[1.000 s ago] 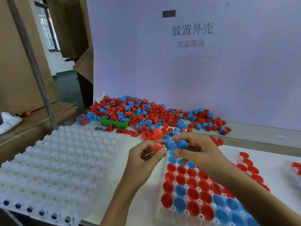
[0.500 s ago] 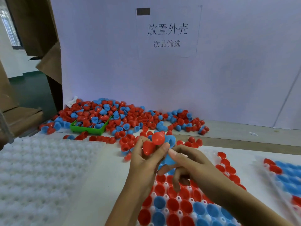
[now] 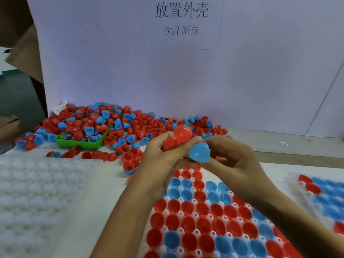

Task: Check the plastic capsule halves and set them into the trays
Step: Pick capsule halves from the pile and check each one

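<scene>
Both hands meet at the centre of the frame, above the top edge of the filled tray (image 3: 188, 215). The left hand (image 3: 158, 161) curls its fingers and thumb round two red capsule halves (image 3: 178, 137); one dome rises above the fingers, the other sits lower in the palm. The right hand (image 3: 236, 161) pinches a blue capsule half (image 3: 200, 152) with its rounded side facing the camera, just beside the left thumb.

The filled tray runs from the centre to the lower right of the frame, its cups holding red and blue halves open side up. A second tray (image 3: 323, 198) at the right edge also holds red and blue halves, though it is blurred. An empty white tray (image 3: 35, 190) covers the lower left.

Behind the hands, across the middle left of the frame, a loose heap of capsule halves (image 3: 119, 127) spreads over the table (image 3: 104, 185) and partly buries a green bin (image 3: 78, 144). A white backboard (image 3: 130, 62) stands behind the heap, with a printed sign (image 3: 181, 19) at top centre. Brown cardboard (image 3: 24, 51) shows at the upper left.
</scene>
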